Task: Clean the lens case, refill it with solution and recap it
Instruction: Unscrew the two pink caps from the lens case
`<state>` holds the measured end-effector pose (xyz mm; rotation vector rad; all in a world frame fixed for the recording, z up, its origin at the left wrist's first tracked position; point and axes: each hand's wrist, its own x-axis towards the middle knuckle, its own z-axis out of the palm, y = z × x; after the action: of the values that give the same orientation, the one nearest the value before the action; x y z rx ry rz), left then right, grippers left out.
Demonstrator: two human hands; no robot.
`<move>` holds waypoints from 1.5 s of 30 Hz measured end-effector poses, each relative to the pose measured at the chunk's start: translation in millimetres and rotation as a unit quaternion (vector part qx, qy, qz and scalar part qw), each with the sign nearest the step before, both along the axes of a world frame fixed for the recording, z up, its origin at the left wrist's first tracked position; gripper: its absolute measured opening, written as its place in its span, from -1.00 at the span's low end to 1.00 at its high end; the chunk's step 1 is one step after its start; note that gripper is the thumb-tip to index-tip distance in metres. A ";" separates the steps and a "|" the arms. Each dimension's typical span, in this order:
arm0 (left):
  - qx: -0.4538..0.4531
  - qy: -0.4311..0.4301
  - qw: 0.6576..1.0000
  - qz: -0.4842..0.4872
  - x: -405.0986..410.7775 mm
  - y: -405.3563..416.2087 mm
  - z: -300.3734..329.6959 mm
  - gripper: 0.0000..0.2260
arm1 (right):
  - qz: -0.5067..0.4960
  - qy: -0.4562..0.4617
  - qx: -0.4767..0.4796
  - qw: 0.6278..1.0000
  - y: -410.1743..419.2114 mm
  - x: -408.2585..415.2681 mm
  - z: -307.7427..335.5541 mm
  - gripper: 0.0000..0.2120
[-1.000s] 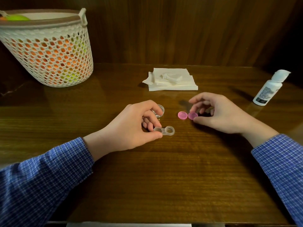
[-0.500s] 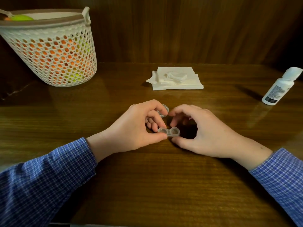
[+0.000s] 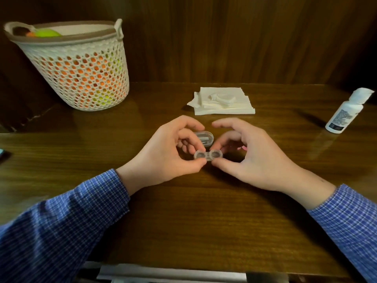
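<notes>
A clear two-well lens case [image 3: 208, 155] without caps is held just above the wooden table [image 3: 183, 221] at its middle. My left hand [image 3: 167, 154] pinches its left end between thumb and fingers. My right hand [image 3: 253, 158] pinches its right end. A sliver of a pink cap [image 3: 244, 148] shows under my right hand's fingers; the rest of the caps are hidden. A white solution bottle [image 3: 344, 113] with a flip cap stands at the far right. A stack of white tissues [image 3: 222, 101] lies behind the hands.
A small clear oval container [image 3: 204, 137] sits on the table just behind the case. A white perforated basket [image 3: 79, 70] with orange and green contents stands at the back left. A dark object [image 3: 2, 153] pokes in at the left edge. A wooden wall rises behind the table.
My right hand has left the pink caps, moved left and taken the case's right end. The view has shifted closer; my left hand keeps its hold.
</notes>
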<state>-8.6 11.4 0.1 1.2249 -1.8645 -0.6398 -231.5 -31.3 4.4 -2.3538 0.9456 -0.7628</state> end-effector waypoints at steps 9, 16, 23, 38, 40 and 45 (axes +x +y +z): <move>0.038 0.295 0.954 0.039 47.2 90.8 20.5 -0.27 | 0.047 -0.077 -0.001 0.996 59.3 57.7 55.1 -0.30; 0.004 0.513 0.847 0.139 78.0 199.6 10.5 -0.12 | 0.139 -0.095 0.003 0.986 144.7 137.5 70.7 -0.32; -0.039 0.627 0.754 0.190 111.0 289.7 -22.3 -0.18 | 0.221 -0.103 0.036 0.969 222.5 208.5 50.2 -0.25; -0.104 0.643 0.682 0.331 204.6 422.0 -98.1 -0.20 | 0.305 -0.085 0.093 0.944 320.6 334.2 -26.1 -0.26; -0.095 0.613 0.681 0.388 222.6 444.2 -115.4 -0.25 | 0.309 -0.076 0.081 0.945 323.5 349.0 -40.8 -0.33; -0.011 0.385 0.748 0.540 275.8 490.2 -171.2 -0.29 | 0.314 -0.056 0.085 0.944 319.8 375.2 -76.2 -0.49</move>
<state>267.1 501.6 -171.2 1.4525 -0.3067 -0.3360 143.8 288.5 -71.8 -2.2299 0.1658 -0.5187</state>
